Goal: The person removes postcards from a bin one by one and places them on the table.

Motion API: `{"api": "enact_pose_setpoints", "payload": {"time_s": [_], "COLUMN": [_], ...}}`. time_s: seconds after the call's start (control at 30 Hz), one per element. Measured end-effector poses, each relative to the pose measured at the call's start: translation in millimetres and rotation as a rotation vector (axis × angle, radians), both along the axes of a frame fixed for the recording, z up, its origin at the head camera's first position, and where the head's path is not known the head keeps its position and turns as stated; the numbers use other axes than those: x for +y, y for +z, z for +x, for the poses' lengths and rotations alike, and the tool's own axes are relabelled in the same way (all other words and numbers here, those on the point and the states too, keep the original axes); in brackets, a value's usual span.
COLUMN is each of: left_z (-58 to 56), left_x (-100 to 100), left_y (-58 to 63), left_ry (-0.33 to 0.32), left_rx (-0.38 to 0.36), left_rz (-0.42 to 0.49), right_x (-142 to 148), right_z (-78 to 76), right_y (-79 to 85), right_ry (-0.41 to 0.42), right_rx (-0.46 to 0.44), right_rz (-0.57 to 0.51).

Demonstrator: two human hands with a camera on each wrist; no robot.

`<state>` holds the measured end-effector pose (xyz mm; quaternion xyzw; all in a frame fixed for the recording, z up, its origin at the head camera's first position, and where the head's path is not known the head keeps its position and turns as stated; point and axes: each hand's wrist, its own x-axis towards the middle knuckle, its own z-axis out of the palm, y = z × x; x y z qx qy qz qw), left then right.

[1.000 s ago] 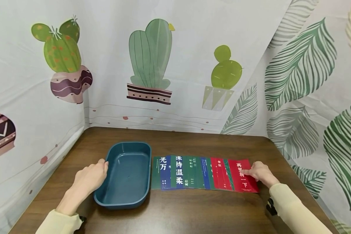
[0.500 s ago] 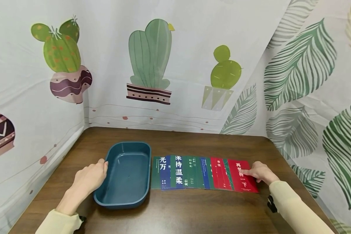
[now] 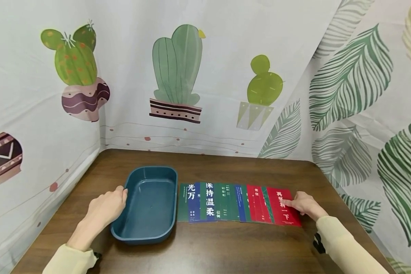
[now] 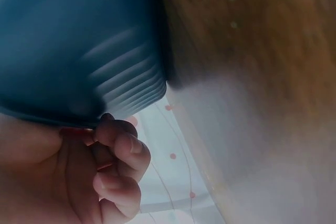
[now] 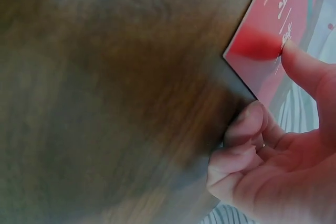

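Note:
A deep blue plastic tray (image 3: 144, 241) stands on the left of the table. My left hand (image 3: 106, 205) grips its left rim, and in the left wrist view the curled fingers (image 4: 126, 153) are below the rim, against the outer wall. On the right is a row of overlapping green, blue and red cards (image 3: 210, 201) printed with white characters. At its right end lies a red card (image 3: 287, 219). My right hand (image 3: 305, 203) holds this card at its right side, the thumb (image 5: 299, 64) on its face and the curled fingers (image 5: 247, 121) right at its edge.
The brown wooden table (image 3: 219, 251) runs up to a white cloth backdrop (image 3: 222, 76) printed with cacti and leaves. The cloth also hangs along the left and right sides. The tray's right wall is close beside the leftmost green card.
The whole head view has shifted very slightly. Both hands keep nearly the same places, with the right hand's fingers moving only a little at the red card.

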<state>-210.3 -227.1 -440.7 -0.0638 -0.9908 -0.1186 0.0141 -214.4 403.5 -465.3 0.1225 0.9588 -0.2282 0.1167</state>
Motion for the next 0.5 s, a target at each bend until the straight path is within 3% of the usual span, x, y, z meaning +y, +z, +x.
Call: {"api": "enact_pose_setpoints", "payload": {"time_s": [0.5], "left_z": [-2.0], "left_x": [-1.0], "left_y": [0.1], "left_ry": [0.01], "left_rx": [-0.005], "left_rz": [0.005], "right_x": [-4.2], "right_z": [6.4], "right_y": [1.4], "right_ry": [-0.038], "right_rx": [-0.011], "right_rz": [-0.037]}}
